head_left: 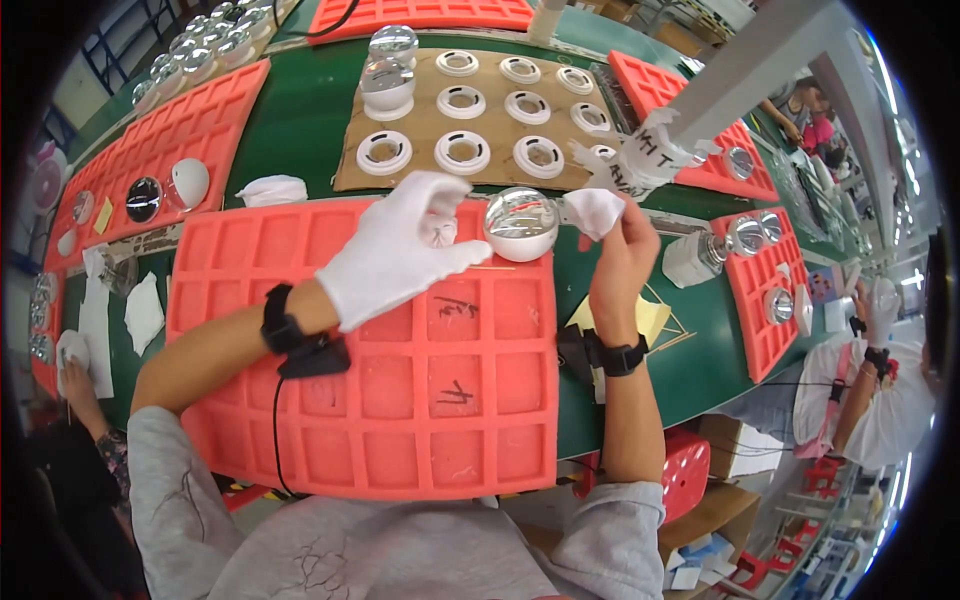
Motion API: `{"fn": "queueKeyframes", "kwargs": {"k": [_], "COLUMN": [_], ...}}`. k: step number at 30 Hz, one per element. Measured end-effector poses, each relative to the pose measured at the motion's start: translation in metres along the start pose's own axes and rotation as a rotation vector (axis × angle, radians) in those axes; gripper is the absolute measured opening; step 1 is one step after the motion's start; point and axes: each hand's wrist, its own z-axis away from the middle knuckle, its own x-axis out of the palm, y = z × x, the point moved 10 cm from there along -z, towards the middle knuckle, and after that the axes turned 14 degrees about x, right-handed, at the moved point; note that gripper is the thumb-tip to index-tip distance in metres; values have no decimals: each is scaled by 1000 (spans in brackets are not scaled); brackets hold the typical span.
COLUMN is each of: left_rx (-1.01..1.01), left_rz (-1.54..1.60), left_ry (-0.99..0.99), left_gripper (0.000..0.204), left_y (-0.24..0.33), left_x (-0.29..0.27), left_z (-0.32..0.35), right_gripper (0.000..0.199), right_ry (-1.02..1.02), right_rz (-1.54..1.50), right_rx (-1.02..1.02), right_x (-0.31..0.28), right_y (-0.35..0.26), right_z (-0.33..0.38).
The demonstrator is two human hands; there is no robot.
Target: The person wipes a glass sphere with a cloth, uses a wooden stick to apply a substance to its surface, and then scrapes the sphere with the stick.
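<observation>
A ball-shaped piece (522, 226) with a clear, mirror-like upper half and a white lower half rests at the far right corner of the red foam tray (330, 222). My left hand (405, 240), in a white glove, is just left of it. Its fingers and thumb curve apart in a C shape, the thumb tip close against the ball's white side; whether they touch I cannot tell. On the ball's right, my bare right hand (622, 255) pinches a crumpled white cloth (594, 212) between thumb and fingers. A thin wooden stick (492, 268) lies below the ball.
Beyond the tray, cardboard (425, 115) carries rows of white rings (462, 152) and stacked clear domes (388, 80). Thin sticks and yellow paper (652, 322) lie right, near a white bottle (690, 260). A grey post (720, 80) rises there. Co-workers' hands (75, 375) show at both sides.
</observation>
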Motion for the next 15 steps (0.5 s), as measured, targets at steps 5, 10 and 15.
{"fn": "queueKeyframes", "kwargs": {"k": [5, 10, 15], "left_rx": [264, 291, 523], "left_rz": [-324, -322, -423], "left_ry": [-230, -350, -227], "left_gripper": [70, 77, 74], "left_y": [12, 2, 46], "left_x": [50, 77, 63], "left_z": [-47, -51, -21], "right_gripper": [22, 24, 20], "right_ry": [32, 37, -139], "right_rz": [-95, -82, -92], "right_rx": [183, 308, 376], "right_x": [2, 6, 16], "right_y": [28, 44, 52], "right_z": [-8, -7, 0]}}
